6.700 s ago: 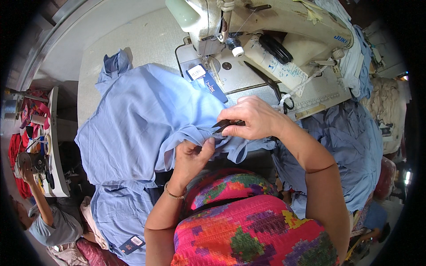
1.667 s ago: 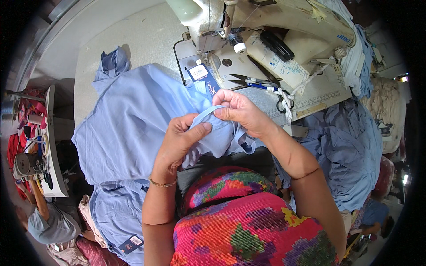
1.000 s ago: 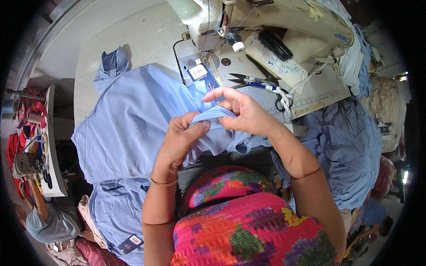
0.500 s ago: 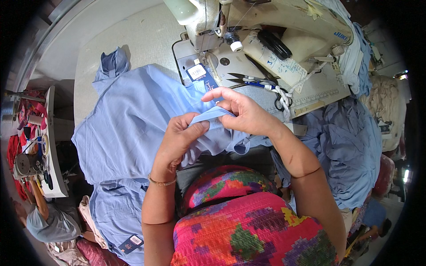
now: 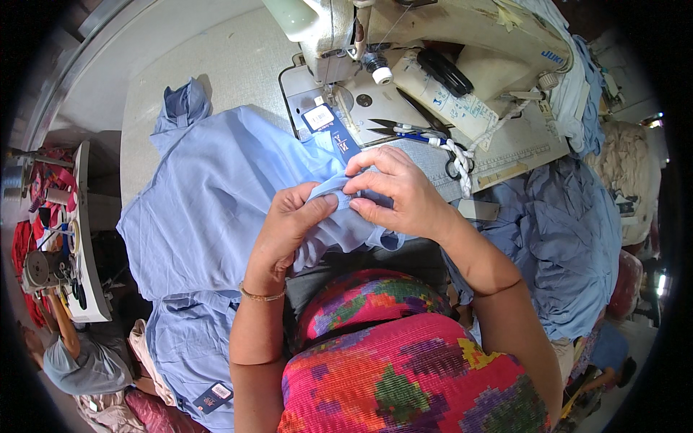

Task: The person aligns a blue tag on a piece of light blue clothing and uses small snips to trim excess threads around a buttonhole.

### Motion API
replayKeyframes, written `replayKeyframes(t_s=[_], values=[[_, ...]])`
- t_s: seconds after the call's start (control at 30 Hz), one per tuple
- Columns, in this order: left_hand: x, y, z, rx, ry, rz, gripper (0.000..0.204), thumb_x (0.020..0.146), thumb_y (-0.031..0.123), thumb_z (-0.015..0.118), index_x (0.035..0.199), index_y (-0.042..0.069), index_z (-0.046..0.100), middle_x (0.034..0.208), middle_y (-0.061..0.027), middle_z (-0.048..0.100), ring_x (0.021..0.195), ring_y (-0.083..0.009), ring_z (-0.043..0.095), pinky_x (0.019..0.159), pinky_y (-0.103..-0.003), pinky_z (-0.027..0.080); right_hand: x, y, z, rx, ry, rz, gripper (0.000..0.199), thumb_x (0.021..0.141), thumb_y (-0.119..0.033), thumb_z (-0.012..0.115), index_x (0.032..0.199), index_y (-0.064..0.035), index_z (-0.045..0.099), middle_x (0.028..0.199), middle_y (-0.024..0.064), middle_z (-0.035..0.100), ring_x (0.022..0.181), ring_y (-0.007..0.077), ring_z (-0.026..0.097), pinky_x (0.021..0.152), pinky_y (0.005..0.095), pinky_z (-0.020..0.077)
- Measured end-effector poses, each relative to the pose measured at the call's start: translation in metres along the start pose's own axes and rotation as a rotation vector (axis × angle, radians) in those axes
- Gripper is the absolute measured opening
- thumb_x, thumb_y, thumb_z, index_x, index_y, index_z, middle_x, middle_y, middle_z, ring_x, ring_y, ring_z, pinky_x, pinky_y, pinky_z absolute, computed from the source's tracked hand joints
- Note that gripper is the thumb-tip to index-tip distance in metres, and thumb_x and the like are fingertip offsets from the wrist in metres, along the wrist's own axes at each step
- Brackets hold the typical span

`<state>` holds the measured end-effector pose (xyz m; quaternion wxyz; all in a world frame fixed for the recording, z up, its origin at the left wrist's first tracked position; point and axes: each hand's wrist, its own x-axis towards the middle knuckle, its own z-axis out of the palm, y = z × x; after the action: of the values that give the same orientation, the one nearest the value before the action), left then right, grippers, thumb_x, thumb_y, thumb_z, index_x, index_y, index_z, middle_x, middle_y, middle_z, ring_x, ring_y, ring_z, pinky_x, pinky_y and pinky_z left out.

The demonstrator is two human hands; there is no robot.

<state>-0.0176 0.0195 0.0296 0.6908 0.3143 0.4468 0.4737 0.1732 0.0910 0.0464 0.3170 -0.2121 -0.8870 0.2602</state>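
Note:
A light blue shirt (image 5: 209,187) lies across the sewing table and hangs over its near edge. My left hand (image 5: 296,220) pinches a folded edge of it between thumb and fingers. My right hand (image 5: 401,191) is bent over the same fold, its fingertips and thumb at the cloth, closed on the edge. A dark blue hang tag (image 5: 339,137) with a white label lies on the shirt just beyond my hands, near the needle area of the sewing machine (image 5: 328,50).
Black-handled scissors (image 5: 411,131) and a white braided cord (image 5: 465,166) lie right of the needle plate. Heaped blue garments (image 5: 548,238) sit at the right, more blue cloth (image 5: 191,346) at lower left. A co-worker (image 5: 83,361) is at far left.
The fingers of my right hand have curled in closer over the fold, and the taut strip between my hands has slackened. More of the hang tag shows. My left hand has hardly moved.

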Motion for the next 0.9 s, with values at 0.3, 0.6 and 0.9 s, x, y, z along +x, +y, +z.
replayKeyframes(t_s=[0.3, 0.6, 0.9], values=[[-0.001, 0.0, 0.003, 0.031, 0.008, 0.015, 0.013, 0.085, 0.008, 0.059, 0.091, -0.002, 0.063, 0.079, -0.0029, 0.064, 0.065, -0.0068, 0.057, 0.059, -0.02, 0.046, 0.001, -0.006, 0.011, -0.316, 0.11, -0.171, 0.01, 0.069, -0.008, 0.064, 0.077, -0.0063, 0.058, 0.091, 0.0035, 0.058, 0.09, 0.0217, 0.055, 0.086, 0.039, 0.0401], [-0.003, 0.003, 0.004, 0.005, 0.033, 0.011, 0.014, 0.086, 0.008, 0.058, 0.093, -0.003, 0.062, 0.079, -0.0043, 0.064, 0.066, -0.008, 0.058, 0.061, -0.021, 0.047, -0.006, -0.002, 0.006, 0.094, 0.087, 0.054, 0.009, 0.072, -0.003, 0.058, 0.077, -0.0049, 0.051, 0.087, 0.0052, 0.057, 0.076, 0.0254, 0.056, 0.072, 0.0347, 0.0444], [0.0, -0.003, 0.0, 0.067, 0.026, 0.019, 0.012, 0.084, 0.007, 0.057, 0.09, -0.002, 0.063, 0.078, -0.0019, 0.062, 0.065, -0.006, 0.054, 0.059, -0.02, 0.044, -0.007, -0.001, 0.015, 0.204, -0.141, -0.087, 0.009, 0.077, 0.002, 0.051, 0.084, -0.0027, 0.047, 0.087, 0.0137, 0.056, 0.07, 0.0291, 0.059, 0.057, 0.034, 0.0479]])
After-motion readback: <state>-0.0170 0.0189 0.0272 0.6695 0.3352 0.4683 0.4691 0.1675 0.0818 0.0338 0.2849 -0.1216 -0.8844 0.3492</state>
